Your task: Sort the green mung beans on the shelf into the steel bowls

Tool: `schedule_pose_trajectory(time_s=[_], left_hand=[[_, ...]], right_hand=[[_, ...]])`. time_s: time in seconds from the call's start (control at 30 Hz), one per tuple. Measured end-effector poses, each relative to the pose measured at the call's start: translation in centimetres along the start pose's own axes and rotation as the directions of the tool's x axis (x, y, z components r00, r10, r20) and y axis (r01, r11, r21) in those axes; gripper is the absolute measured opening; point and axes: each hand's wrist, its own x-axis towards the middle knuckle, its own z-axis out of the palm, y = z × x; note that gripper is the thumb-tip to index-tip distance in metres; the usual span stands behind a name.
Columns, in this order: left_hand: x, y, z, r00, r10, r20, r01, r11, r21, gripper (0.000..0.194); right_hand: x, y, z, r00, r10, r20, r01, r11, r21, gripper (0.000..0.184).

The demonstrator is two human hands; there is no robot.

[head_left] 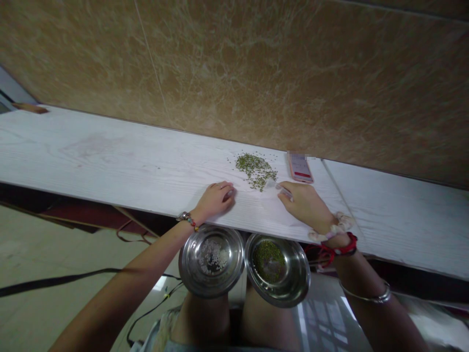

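A loose pile of green beans (252,166), small like mung beans, lies scattered on the white table. To its right, my right hand (306,203) pinches a clear plastic piece (284,189) whose far end touches the table at the edge of the beans. My left hand (216,200) rests on the tabletop below and left of the pile, fingers curled in; a pale glint shows at the fingertips, too small to name. Below the table edge, a steel bowl (186,254) holds white grains, and a second steel bowl (302,269) holds green beans.
A phone (301,167) with its screen lit lies right of the beans, near the wall (234,73). The narrow white table (110,161) runs along that wall. Both bowls sit over my legs (205,318). A dark strap (62,281) and a cable hang at the left.
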Motion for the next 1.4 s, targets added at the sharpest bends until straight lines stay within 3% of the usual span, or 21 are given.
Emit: schedule_pose_trajectory(time_s=[0.27,0.5,0.63,0.7,0.8,0.87,0.93,1.1,1.4], left_hand=[[-0.4,-2.5,-0.9,0.990,0.091,0.103,-0.090,0.996,-0.017,0.036],[-2.6,-7.3,-2.5,0.993,-0.116,0.036,0.110,0.982,0.153,0.041],[-3.4,-8.9,-2.9,0.991,-0.133,0.007,0.130,0.978,0.166,0.042],[-3.6,-9.1,-3.0,0.991,-0.133,-0.009,0.132,0.977,0.166,0.043],[-3.7,-8.9,-2.9,0.989,-0.144,-0.022,0.146,0.974,0.171,0.044],[-3.7,-8.8,-2.8,0.988,-0.151,-0.026,0.153,0.974,0.169,0.044],[-3.7,-8.8,-2.7,0.987,-0.159,-0.026,0.161,0.973,0.163,0.044],[-3.7,-8.8,-2.6,0.985,-0.169,-0.028,0.172,0.973,0.153,0.045],[-3.7,-8.5,-2.7,0.984,-0.174,-0.033,0.177,0.975,0.138,0.047]], right_hand=[[-0.8,-0.3,-0.4,0.999,-0.016,-0.044,0.012,0.996,-0.088,0.032],[-2.7,-1.1,-0.3,1.000,-0.009,-0.020,0.002,0.953,-0.303,0.026],[-3.1,-0.8,0.7,0.987,-0.100,-0.123,0.055,0.942,-0.330,0.027],[-3.6,-0.6,1.6,0.952,-0.209,-0.224,0.123,0.930,-0.347,0.028],[-4.6,0.0,3.1,0.841,-0.370,-0.395,0.224,0.903,-0.367,0.027],[-5.2,0.4,3.9,0.778,-0.416,-0.471,0.265,0.897,-0.355,0.026],[-5.6,0.8,4.6,0.747,-0.431,-0.507,0.284,0.895,-0.343,0.026],[-6.2,0.7,5.4,0.754,-0.445,-0.484,0.281,0.883,-0.376,0.030],[-6.9,-2.0,5.5,0.780,-0.473,-0.409,0.357,0.874,-0.329,0.035]])
